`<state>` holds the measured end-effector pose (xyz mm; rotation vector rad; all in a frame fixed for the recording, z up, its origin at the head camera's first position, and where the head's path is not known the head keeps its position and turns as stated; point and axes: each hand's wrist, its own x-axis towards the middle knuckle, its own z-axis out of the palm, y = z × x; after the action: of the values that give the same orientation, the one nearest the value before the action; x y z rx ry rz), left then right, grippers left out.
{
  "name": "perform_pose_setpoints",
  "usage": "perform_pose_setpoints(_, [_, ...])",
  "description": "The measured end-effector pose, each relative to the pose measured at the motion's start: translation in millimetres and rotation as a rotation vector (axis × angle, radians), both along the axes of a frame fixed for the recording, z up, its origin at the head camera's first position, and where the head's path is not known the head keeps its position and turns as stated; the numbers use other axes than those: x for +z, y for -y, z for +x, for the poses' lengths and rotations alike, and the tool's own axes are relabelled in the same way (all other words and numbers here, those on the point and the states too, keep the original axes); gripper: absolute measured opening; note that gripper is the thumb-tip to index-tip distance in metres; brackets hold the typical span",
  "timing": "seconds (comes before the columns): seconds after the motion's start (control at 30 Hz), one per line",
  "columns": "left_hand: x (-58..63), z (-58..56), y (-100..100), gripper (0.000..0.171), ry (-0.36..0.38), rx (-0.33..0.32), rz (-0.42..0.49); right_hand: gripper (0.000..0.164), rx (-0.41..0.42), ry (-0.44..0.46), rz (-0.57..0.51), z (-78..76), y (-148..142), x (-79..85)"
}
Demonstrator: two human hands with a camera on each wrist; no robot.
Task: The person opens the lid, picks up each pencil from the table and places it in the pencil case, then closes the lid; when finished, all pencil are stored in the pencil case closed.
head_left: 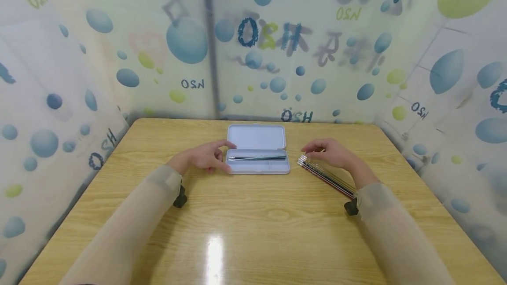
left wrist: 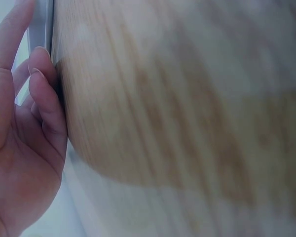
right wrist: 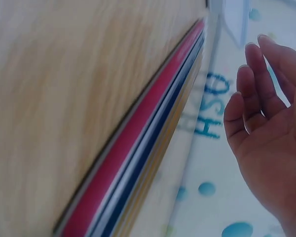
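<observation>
An open white pencil case (head_left: 257, 169) stands near the back middle of the table in the head view, its lid (head_left: 256, 136) tipped back. A few dark and teal pencils (head_left: 257, 158) lie in its long compartment. My left hand (head_left: 203, 156) holds the case's left end between thumb and index finger, the other fingers curled beneath; the left wrist view shows the case's edge (left wrist: 41, 24) by the thumb. My right hand (head_left: 330, 153), fingers loosely bent and holding nothing, hovers over a bundle of pencils (head_left: 326, 177), red, dark and gold, lying diagonally right of the case.
The wooden table (head_left: 253, 219) stretches out in front of the case. Patterned curtains (head_left: 253, 65) with blue and green drops enclose its back and sides. Small black wrist devices (head_left: 180, 198) sit below both sleeves.
</observation>
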<state>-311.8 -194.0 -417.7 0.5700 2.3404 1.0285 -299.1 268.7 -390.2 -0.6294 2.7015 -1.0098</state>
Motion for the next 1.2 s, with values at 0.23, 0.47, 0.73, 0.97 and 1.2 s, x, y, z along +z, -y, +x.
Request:
perform_pose_setpoints(0.23, [-0.2, 0.7, -1.1, 0.089, 0.007, 0.000, 0.006, 0.029, -0.037, 0.058, 0.021, 7.3, -30.5, -4.9])
perform_pose_setpoints(0.47, [-1.7, 1.2, -2.6, 0.088, 0.018, 0.007, 0.010, 0.029, -0.048, 0.167, 0.038, 8.4, -53.4, -10.2])
perform_pose_setpoints(0.73, [-3.1, 2.0, -4.5, 0.088, 0.020, 0.006, 0.012, 0.035, -0.030, 0.269, 0.047, 6.7, -65.3, -15.5])
perform_pose_setpoints(0.97, [-1.5, 1.4, -4.2, 0.088, 0.010, 0.010, 0.010, 0.038, -0.020, 0.322, 0.087, 2.1, -66.8, -14.2])
perform_pose_setpoints(1.2, [1.0, 1.7, -2.4, 0.088, 0.013, 0.019, 0.010, 0.038, 0.007, 0.340, 0.069, -0.8, -61.8, -13.5])
